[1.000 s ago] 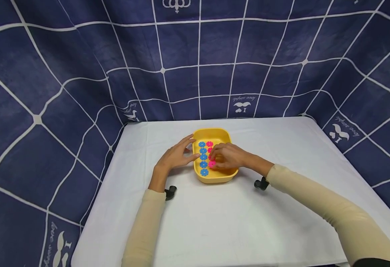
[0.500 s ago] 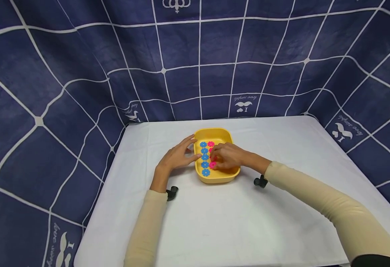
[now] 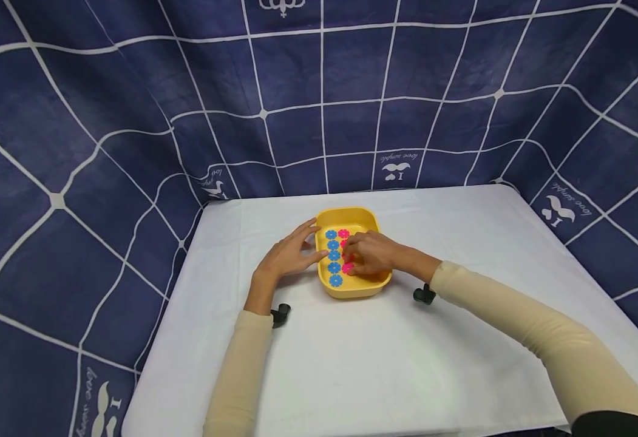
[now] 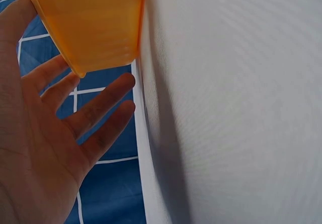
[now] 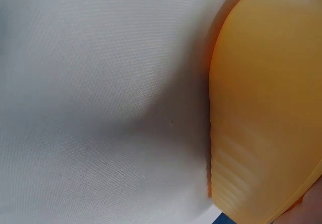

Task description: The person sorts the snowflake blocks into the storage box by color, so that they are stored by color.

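Note:
In the head view a yellow tray (image 3: pixel 351 294) holds a column of blue flower-shaped pieces (image 3: pixel 334 255) and, beside it, a column of pink flower-shaped pieces (image 3: pixel 343 233). My left hand (image 3: pixel 287 255) rests at the tray's left rim, thumb over the edge and fingers spread; the left wrist view shows its palm and lower fingers (image 4: pixel 103 110) beside the tray wall. Reaching in over the right rim, my right hand (image 3: pixel 372 252) has curled fingers and thumb pinching a pink flower piece (image 3: pixel 347 267) low in the pink column. The hand partly hides that column.
The tray stands on a white cloth-covered table (image 3: pixel 351 364). Dark blue curtain (image 3: pixel 297 79) with white lines hangs behind and at both sides. A small black device sits on each wrist, left device (image 3: pixel 280 315) and right device (image 3: pixel 424 294).
Both hands stay nearly in place, the right fingers keeping to the same pink piece. The whole view shifts slightly with the head.

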The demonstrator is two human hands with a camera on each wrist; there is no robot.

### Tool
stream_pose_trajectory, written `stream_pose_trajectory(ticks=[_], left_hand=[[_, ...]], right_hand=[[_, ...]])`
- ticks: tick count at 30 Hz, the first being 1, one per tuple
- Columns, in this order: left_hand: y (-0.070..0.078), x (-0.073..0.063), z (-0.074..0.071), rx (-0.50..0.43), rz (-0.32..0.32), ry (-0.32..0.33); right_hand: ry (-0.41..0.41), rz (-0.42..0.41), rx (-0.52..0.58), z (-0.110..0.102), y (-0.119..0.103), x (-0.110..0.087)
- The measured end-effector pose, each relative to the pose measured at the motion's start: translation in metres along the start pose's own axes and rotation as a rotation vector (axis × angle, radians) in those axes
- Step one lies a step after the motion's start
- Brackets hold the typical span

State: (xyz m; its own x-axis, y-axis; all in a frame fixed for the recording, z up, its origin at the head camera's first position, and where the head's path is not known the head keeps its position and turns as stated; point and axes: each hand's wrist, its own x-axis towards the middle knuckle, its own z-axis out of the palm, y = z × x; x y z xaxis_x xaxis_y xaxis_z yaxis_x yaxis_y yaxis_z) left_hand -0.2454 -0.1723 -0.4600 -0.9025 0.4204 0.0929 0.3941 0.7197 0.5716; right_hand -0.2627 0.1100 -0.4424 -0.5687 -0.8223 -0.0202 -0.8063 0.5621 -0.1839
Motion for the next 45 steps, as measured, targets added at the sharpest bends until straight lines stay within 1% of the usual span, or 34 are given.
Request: stream_pose_trajectory(ticks=[5, 11, 18, 24, 28, 32, 38, 42, 45], left_hand=[[0.001, 0.0, -0.001, -0.006, -0.004, -0.004], [0.001, 0.0, 0.001, -0.006, -0.007, -0.007], [0.001, 0.001, 0.002, -0.014, -0.013, -0.015], [0.001, 0.0, 0.002, 0.001, -0.012, -0.008], [0.001, 0.0, 0.002, 0.001, -0.013, -0.008], [0.001, -0.001, 0.001, 0.004, -0.005, -0.008], [-0.001, 0.001, 0.001, 0.006, 0.01, 0.009], [-0.002, 0.001, 0.001, -0.005, -0.008, 0.005], [-0.003, 0.001, 0.002, -0.01, -0.022, 0.001]], right_hand=[[-0.02, 0.012, -0.003, -0.002, 0.0, 0.0], [-0.015, 0.01, -0.011, 0.0, 0.0, -0.002], [-0.009, 0.033, 0.018, -0.001, -0.002, -0.004], [0.014, 0.022, 0.032, -0.007, -0.003, -0.005], [0.024, 0.056, 0.049, -0.013, -0.006, -0.007], [0.062, 0.091, 0.083, -0.023, -0.009, -0.011], [0.158, 0.133, 0.186, -0.037, -0.013, -0.023], [0.206, 0.179, 0.222, -0.043, -0.014, -0.034], [0.239, 0.197, 0.235, -0.045, -0.012, -0.043]])
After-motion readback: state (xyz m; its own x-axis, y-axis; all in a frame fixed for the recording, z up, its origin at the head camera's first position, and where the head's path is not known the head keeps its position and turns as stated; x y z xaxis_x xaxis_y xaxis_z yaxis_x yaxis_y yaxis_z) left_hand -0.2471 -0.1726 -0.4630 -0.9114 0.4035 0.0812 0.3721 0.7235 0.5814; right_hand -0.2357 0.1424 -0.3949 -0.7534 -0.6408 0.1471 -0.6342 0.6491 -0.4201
